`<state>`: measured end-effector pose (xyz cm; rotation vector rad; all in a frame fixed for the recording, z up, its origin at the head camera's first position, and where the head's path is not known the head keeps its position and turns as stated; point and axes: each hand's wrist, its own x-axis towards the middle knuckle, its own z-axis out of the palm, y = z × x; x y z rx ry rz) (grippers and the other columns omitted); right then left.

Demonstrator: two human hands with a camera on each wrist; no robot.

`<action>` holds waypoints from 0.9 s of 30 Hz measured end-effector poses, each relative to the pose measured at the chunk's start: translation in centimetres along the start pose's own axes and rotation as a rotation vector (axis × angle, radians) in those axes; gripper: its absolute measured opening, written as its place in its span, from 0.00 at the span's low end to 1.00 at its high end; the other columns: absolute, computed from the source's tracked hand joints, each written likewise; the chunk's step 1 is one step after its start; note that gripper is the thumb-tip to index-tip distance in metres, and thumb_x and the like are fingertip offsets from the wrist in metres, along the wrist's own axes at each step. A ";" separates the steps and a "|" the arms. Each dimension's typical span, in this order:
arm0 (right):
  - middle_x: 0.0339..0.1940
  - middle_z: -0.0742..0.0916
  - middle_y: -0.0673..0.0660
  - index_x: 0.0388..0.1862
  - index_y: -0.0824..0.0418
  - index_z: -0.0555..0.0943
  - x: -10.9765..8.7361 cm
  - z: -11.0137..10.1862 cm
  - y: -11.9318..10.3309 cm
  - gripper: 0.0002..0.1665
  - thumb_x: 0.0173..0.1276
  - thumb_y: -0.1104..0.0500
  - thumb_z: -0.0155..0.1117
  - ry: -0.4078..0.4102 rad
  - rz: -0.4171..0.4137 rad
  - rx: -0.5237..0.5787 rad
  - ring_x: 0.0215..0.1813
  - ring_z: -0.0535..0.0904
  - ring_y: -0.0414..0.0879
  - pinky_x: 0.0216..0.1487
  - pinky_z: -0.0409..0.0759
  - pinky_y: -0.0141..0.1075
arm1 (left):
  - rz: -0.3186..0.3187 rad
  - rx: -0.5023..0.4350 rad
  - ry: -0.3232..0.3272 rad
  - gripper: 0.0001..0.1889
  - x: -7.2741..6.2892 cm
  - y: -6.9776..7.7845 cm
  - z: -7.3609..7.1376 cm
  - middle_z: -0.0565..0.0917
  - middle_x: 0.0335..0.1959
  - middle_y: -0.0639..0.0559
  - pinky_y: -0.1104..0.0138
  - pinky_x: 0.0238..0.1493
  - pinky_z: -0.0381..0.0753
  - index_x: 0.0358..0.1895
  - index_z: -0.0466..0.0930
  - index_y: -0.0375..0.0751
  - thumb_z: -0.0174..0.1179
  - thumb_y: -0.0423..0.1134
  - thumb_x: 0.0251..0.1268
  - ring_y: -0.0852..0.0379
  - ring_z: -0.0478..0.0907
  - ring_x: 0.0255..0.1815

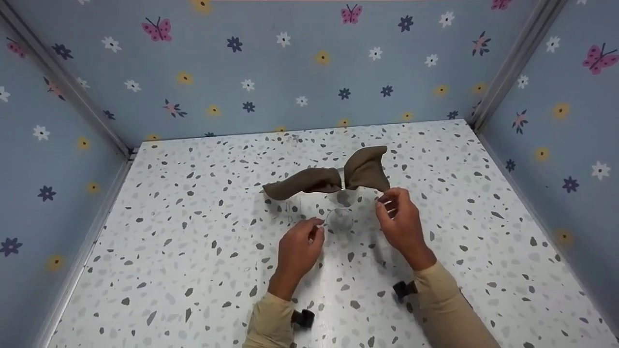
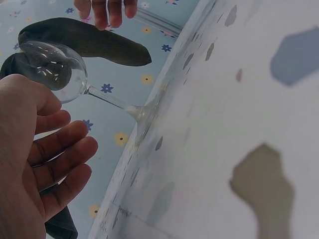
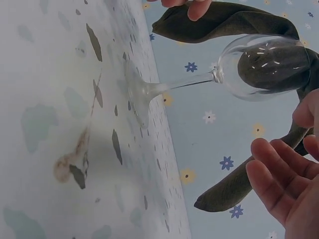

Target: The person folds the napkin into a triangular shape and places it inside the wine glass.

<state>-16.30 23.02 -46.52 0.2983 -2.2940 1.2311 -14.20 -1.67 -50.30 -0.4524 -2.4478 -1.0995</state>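
A clear wine glass [image 1: 340,221] stands upright on the speckled tabletop, its stem [image 3: 189,80] and round foot plain in the right wrist view. A dark olive-brown cloth [image 1: 309,182] is tucked into its bowl, and two long ends spread out left and right above the rim. My left hand [image 1: 301,246] hovers to the left of the glass, fingers loosely bent and holding nothing. On the other side, my right hand [image 1: 400,222] has relaxed fingers close under the cloth's right end, with nothing gripped. In the left wrist view the glass bowl is partly behind my left hand.
The white terrazzo-patterned tabletop [image 1: 193,270] is enclosed by blue panels [image 1: 290,67] with flowers and butterflies at the back and both sides. Grey metal strips [image 1: 512,63] run along the corners. A black wrist device [image 1: 303,318] sits by my left sleeve.
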 end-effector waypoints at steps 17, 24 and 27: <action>0.35 0.84 0.54 0.38 0.59 0.82 -1.1 -1.4 2.3 0.04 0.67 0.68 0.65 -0.107 -0.057 -0.141 0.33 0.81 0.42 0.32 0.82 0.42 | -0.118 0.025 -0.111 0.10 0.1 -1.2 -0.3 0.85 0.35 0.56 0.61 0.34 0.79 0.47 0.88 0.44 0.60 0.39 0.70 0.60 0.80 0.33; 0.36 0.84 0.53 0.39 0.61 0.83 -1.0 -2.2 3.4 0.03 0.68 0.65 0.65 -0.166 -0.043 -0.205 0.35 0.82 0.43 0.33 0.82 0.42 | -0.097 0.036 -0.148 0.10 0.5 -1.6 -0.6 0.85 0.37 0.55 0.61 0.36 0.80 0.48 0.88 0.43 0.60 0.39 0.70 0.59 0.81 0.35; 0.38 0.85 0.53 0.40 0.61 0.85 -0.8 -2.5 3.5 0.04 0.69 0.64 0.64 -0.208 -0.023 -0.234 0.37 0.82 0.44 0.36 0.82 0.42 | -0.085 0.031 -0.141 0.10 0.7 -1.8 -0.8 0.86 0.38 0.54 0.62 0.38 0.80 0.47 0.88 0.43 0.61 0.38 0.69 0.58 0.82 0.36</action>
